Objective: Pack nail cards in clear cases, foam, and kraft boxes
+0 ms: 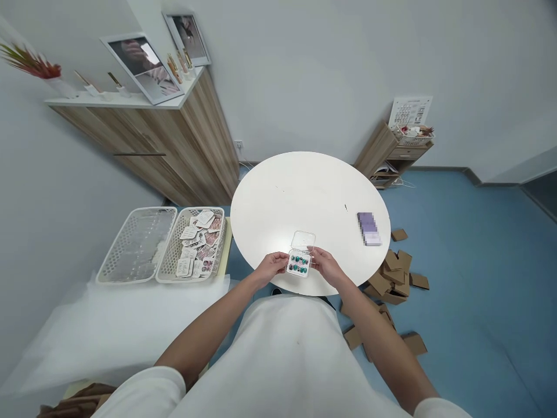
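Note:
A small clear plastic case with its lid raised is held over the front edge of the round white table. Two rows of green and dark press-on nails lie on a white card inside it. My left hand is closed on the case's left side. On its right side, near the hinge, my right hand grips the same case between thumb and fingers.
A purple box lies at the table's right. To the left stand a white basket of cards and a basket of clear cases. Cardboard boxes litter the floor at right. A wooden cabinet stands behind left.

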A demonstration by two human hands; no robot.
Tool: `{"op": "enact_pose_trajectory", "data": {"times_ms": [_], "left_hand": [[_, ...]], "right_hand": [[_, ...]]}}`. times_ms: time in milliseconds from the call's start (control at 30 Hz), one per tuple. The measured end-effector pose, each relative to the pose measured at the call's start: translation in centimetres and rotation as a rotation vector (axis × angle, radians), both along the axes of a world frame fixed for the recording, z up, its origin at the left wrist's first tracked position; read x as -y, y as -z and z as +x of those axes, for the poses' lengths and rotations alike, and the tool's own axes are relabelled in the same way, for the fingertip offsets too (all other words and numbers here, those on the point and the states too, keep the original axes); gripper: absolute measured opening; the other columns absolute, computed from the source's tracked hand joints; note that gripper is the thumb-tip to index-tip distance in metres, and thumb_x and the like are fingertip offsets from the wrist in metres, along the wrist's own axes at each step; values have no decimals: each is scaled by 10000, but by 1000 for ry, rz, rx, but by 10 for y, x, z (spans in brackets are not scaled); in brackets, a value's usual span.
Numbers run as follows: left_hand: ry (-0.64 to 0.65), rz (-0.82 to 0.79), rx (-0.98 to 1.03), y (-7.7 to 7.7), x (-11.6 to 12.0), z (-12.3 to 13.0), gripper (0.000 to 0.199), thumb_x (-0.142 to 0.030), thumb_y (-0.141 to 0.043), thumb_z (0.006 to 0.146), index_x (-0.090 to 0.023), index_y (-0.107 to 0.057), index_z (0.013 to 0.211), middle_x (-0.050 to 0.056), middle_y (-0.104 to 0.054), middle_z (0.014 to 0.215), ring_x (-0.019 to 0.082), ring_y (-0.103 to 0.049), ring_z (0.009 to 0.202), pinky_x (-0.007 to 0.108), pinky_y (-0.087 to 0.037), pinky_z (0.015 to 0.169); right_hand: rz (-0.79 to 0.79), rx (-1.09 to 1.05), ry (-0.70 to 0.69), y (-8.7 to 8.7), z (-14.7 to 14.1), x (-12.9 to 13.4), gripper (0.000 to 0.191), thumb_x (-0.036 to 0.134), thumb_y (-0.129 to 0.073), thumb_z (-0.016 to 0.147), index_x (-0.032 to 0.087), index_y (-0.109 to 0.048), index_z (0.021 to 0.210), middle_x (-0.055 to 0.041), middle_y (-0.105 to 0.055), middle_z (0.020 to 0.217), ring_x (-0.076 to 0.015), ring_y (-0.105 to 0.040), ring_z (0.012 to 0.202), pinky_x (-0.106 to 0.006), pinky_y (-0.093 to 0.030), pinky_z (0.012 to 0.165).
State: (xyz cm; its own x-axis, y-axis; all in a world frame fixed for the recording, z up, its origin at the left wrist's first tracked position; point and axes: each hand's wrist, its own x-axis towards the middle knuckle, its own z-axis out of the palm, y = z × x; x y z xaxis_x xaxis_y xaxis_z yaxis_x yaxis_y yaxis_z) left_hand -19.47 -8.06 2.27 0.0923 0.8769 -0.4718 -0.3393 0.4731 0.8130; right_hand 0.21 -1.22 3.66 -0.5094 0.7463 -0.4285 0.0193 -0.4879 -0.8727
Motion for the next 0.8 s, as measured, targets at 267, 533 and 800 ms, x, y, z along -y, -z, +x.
{"op": "enact_pose_trajectory", "data": {"times_ms": [267,533,800], "left_hand": [[-28,-62,77,-6,5,-5,351,-389,-701,612,-143,-588,835,43,-627,801,85,-555,654,229,-431,651],[-101,-77,49,-2,6,-7,361,-419,-672,636,-161,-576,871,39,-622,816,76,-543,644,235,-443,668],[-96,-72,62,4,8,-7,361,-417,-667,647,-151,-579,876,59,-622,847,83,-559,658,222,-452,637]], "right_hand": [[81,-19,42,-16,-15,-2,295,359,-602,685,250,-601,959,-37,-516,1206,-188,-534,1007,-344,-464,796],[-35,-98,121,-11,-22,17,370,382,-457,766,274,-523,1113,-48,-507,1208,-214,-555,996,-385,-501,753],[-102,-67,139,-5,-22,42,528,340,-612,703,314,-424,1196,-35,-534,1131,-184,-574,960,-391,-501,815]]}}
